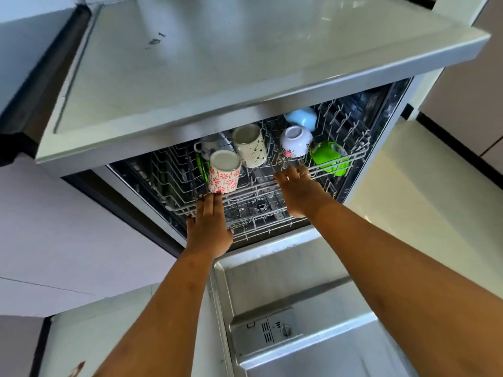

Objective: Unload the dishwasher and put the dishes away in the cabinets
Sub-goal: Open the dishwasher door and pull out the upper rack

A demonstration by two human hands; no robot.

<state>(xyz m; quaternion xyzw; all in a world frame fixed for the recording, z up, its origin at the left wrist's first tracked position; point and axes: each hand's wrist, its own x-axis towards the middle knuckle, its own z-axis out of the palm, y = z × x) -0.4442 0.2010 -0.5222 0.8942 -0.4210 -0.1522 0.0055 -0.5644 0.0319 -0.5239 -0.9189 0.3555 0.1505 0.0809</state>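
The dishwasher stands open, and its upper wire rack [275,183] holds upturned dishes. At the rack's front left is a white mug with red flowers [224,172]. Behind it are a cream patterned mug [250,148] and a small grey mug [207,146]. A white floral bowl [296,140], a light blue bowl [303,117] and a green cup [329,156] sit to the right. My left hand [208,227] lies flat with straight fingers on the rack's front edge, fingertips at the red-flowered mug's base. My right hand [298,190] curls its fingers over the rack's front rail near the floral bowl.
The dishwasher door [285,303] hangs open below my arms, with its detergent dispenser [268,329] showing. A steel countertop [217,58] juts out above the rack. The lower rack [261,213] shows beneath the upper one. A pale floor lies to the right.
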